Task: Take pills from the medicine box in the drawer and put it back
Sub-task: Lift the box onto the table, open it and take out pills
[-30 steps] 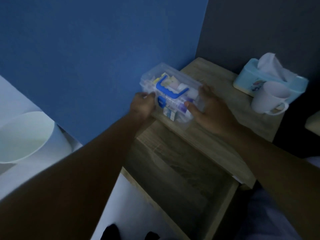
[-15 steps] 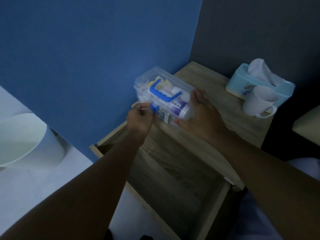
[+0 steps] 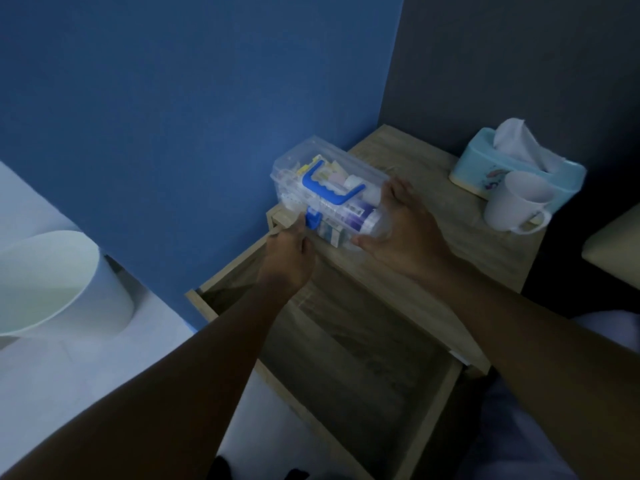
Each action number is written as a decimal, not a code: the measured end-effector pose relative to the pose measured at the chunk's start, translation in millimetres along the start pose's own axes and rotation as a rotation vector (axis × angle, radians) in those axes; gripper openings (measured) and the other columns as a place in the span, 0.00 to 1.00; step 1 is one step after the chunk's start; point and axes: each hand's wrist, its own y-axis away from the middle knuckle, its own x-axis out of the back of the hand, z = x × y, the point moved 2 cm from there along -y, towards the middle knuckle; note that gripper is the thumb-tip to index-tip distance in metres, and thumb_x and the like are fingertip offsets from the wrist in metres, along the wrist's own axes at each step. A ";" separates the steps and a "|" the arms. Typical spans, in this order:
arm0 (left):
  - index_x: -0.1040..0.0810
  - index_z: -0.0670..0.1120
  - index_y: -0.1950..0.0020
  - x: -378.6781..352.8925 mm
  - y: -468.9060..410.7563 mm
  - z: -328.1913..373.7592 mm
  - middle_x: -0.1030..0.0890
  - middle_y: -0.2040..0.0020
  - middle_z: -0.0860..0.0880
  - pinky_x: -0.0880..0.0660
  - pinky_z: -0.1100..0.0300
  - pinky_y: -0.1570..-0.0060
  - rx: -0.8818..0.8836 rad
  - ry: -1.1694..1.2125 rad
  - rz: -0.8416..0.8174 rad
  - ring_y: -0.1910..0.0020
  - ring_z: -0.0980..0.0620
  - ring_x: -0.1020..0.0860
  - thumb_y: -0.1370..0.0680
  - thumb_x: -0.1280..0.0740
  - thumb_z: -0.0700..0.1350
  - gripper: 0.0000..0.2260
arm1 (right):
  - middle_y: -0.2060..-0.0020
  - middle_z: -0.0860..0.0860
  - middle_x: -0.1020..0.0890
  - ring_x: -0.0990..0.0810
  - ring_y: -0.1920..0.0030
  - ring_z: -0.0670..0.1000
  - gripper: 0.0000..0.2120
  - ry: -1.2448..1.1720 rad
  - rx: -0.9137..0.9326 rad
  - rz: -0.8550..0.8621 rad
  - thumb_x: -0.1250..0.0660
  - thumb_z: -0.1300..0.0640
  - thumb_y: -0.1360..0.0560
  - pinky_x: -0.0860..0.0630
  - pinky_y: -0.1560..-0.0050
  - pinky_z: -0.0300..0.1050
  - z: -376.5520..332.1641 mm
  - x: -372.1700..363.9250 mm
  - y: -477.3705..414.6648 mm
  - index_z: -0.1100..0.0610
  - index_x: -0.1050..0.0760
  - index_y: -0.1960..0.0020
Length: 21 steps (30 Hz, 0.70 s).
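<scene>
A clear plastic medicine box (image 3: pixel 313 181) with a blue handle and a blue front latch (image 3: pixel 313 218) rests on the left part of the wooden nightstand top (image 3: pixel 446 237), lid down. Packets and a purple-labelled bottle show through its walls. My left hand (image 3: pixel 287 261) pinches the blue latch at the box's front. My right hand (image 3: pixel 398 226) grips the box's right end, fingers spread over the corner. Below, the wooden drawer (image 3: pixel 346 358) stands pulled out, its inside dark.
A light blue tissue box (image 3: pixel 485 168) and a white mug (image 3: pixel 516 202) stand at the nightstand's right back. A white bin (image 3: pixel 52 282) sits on the floor to the left, beside the blue wall. A pale cushion edge (image 3: pixel 616 244) shows at far right.
My left hand has moved from the box's left end to the blue front latch and pinched it. The right hand stays on the box's right end. The view has drifted left.
</scene>
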 end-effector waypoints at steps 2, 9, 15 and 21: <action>0.41 0.47 0.21 2.0 1.0 -1.2 0.23 0.34 0.42 0.32 0.54 0.37 0.016 0.008 -0.062 0.34 0.43 0.27 0.19 0.41 0.46 0.26 | 0.19 0.55 0.45 0.49 0.19 0.55 0.49 -0.070 -0.020 -0.010 0.26 0.39 0.30 0.41 0.22 0.56 -2.3 5.8 2.0 0.56 0.46 0.20; 0.50 0.44 0.20 8.3 -6.1 10.5 0.42 0.20 0.44 0.39 0.51 0.25 0.011 0.075 -0.064 0.23 0.43 0.41 0.21 0.37 0.39 0.34 | 0.41 0.54 0.19 0.22 0.40 0.56 0.21 -0.319 0.061 0.463 0.29 0.54 0.27 0.24 0.39 0.56 -8.3 52.3 4.2 0.55 0.23 0.35; 0.54 0.42 0.20 7.8 -26.8 22.2 0.57 0.19 0.43 0.50 0.50 0.22 -0.137 -0.134 -0.056 0.20 0.44 0.57 0.20 0.39 0.38 0.34 | 0.45 0.56 0.14 0.17 0.45 0.55 0.13 -0.282 0.075 0.655 0.35 0.60 0.21 0.21 0.41 0.54 15.6 80.8 -22.8 0.60 0.19 0.39; 0.54 0.43 0.20 0.4 -29.8 13.7 0.57 0.19 0.44 0.54 0.51 0.23 -0.160 -0.255 -0.061 0.20 0.44 0.59 0.20 0.39 0.39 0.33 | 0.25 0.61 0.32 0.33 0.25 0.59 0.30 -0.243 -0.072 0.465 0.34 0.59 0.21 0.35 0.25 0.52 46.2 53.6 -47.5 0.62 0.39 0.22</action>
